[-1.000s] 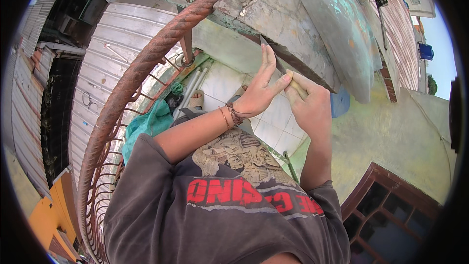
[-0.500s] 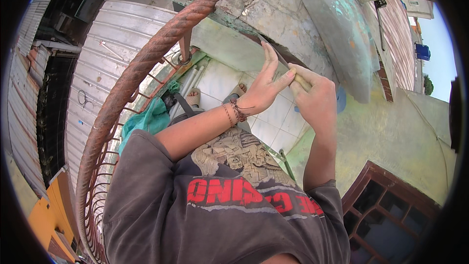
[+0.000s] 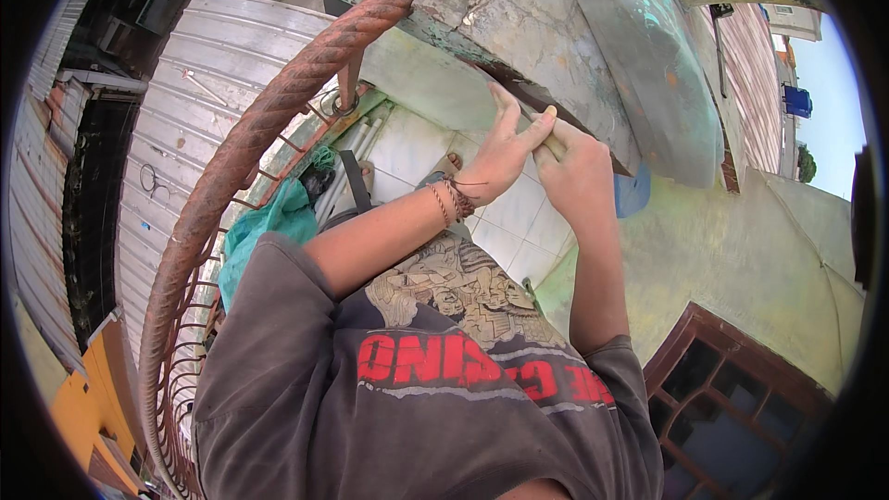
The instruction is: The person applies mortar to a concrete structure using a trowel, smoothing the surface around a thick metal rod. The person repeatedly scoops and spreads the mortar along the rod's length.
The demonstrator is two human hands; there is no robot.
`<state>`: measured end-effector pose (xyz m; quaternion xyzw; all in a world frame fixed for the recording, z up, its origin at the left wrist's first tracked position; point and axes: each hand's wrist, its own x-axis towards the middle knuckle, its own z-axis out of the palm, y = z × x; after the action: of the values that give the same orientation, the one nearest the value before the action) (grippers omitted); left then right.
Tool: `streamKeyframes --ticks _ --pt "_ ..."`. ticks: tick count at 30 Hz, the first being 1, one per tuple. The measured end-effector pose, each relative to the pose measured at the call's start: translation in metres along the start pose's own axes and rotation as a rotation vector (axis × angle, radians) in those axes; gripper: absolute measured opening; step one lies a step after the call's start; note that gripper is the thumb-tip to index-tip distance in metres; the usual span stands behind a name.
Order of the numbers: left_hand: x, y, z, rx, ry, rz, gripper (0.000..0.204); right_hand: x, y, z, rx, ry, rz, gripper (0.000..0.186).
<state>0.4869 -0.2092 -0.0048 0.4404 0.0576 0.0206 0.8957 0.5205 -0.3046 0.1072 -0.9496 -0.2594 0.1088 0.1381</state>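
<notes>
Just below the near edge of a weathered concrete slab (image 3: pixel 532 32), my two hands meet. My right hand (image 3: pixel 579 176) is closed round the pale tan handle (image 3: pixel 555 145) of a slim tool; its thin grey blade is mostly hidden now, so I cannot tell its kind. Facing it, my left hand (image 3: pixel 495 162) has its fingers stretched out beside the blade and its thumb extended toward my right hand. Corded bracelets circle the left wrist. A dark gap runs under the slab's edge beyond the fingertips.
A rusty twisted railing (image 3: pixel 269 130) curves down the left, above a corrugated roof (image 3: pixel 222 56). A bent grey sheet (image 3: pixel 648 65) hangs at the slab's right. Below are a green bag (image 3: pixel 269 227), floor tiles (image 3: pixel 519 213) and something blue (image 3: pixel 633 195). A brown window frame (image 3: pixel 732 343) stands lower right.
Both hands have shifted slightly left, the right one more and also a little downward. The blade, visible along the left fingers before, is now largely hidden.
</notes>
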Motion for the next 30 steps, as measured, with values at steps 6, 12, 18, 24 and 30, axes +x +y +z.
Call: streamKeyframes --ticks 6,12,18,24,30 --pt "-0.009 -0.001 0.024 0.201 0.007 0.119 0.105 -0.018 0.003 -0.006 0.141 0.138 -0.029 0.020" --pt "-0.005 -0.010 0.004 -0.048 -0.100 0.050 0.113 -0.012 0.007 0.006 -0.015 0.003 -0.051 0.029" --pt "-0.001 -0.017 0.006 0.121 -0.010 0.033 0.122 0.002 0.019 0.003 0.135 -0.121 0.030 0.033" --pt "-0.003 -0.020 0.013 0.338 -0.061 0.109 0.125 -0.012 0.051 0.004 0.357 -0.134 0.069 0.039" --pt "-0.003 -0.027 0.006 0.498 -0.162 0.123 0.132 -0.008 0.076 0.027 0.386 -0.123 -0.013 0.041"
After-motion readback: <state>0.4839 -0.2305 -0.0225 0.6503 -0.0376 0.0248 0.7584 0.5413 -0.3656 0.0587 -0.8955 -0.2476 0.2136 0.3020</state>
